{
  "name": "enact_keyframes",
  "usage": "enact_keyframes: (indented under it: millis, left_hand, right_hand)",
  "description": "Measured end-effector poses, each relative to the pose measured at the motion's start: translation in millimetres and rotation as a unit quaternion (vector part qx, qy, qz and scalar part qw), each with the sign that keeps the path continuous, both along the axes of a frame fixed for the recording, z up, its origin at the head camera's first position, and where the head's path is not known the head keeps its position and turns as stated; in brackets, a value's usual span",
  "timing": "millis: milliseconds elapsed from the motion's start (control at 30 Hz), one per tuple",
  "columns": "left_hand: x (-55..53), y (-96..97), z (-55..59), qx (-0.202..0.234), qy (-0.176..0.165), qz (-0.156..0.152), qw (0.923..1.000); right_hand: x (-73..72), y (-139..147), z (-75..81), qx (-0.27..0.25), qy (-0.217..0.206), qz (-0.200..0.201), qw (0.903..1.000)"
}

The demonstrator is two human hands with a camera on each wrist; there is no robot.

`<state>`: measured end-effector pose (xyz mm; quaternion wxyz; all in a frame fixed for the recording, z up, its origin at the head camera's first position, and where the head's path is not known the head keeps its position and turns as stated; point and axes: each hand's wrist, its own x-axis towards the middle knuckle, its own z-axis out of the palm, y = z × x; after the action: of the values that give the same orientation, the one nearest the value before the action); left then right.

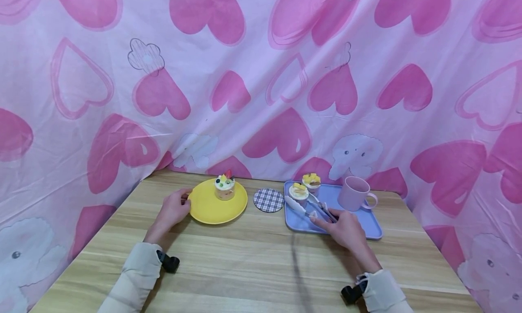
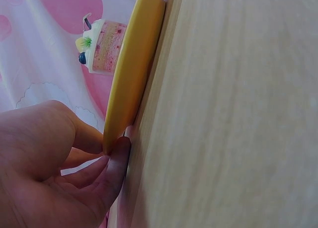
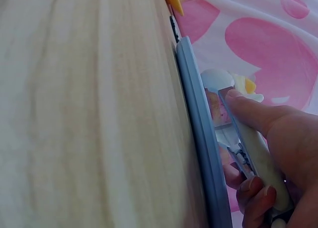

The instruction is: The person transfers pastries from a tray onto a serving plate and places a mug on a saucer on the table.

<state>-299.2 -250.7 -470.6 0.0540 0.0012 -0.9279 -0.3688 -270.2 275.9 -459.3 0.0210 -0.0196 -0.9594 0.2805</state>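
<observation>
My left hand (image 1: 174, 209) pinches the left rim of a yellow plate (image 1: 208, 213); the left wrist view shows the thumb over the edge and fingers under it. A small cake cup (image 1: 224, 190) topped with cream and fruit stands on the plate. My right hand (image 1: 346, 229) holds tongs (image 3: 263, 161) by the handles above a blue tray (image 1: 303, 224). The tongs' spread arms reach either side of a cake cup topped with yellow cubes (image 1: 299, 193) on the tray. Behind it stands a similar cup (image 1: 311, 180).
A pink mug (image 1: 353, 194) stands at the tray's right, its handle facing right. Between plate and tray lies a round checked coaster (image 1: 268, 200). A heart-patterned pink cloth (image 1: 261, 100) hangs behind the wooden table (image 1: 236, 267).
</observation>
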Motion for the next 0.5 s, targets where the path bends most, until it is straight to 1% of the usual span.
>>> enact_keyframes:
  millis: [233,500]
  left_hand:
    - [2.4,1.0,2.2,0.004,0.006,-0.003,1.0000]
    - [2.3,-0.3,1.5,0.007,0.003,-0.003,1.0000]
  right_hand:
    - [0.7,-1.7,1.3,0.008,-0.006,-0.002,0.9999]
    - [1.3,-3.1,2.6,0.012,-0.002,-0.005,0.9999]
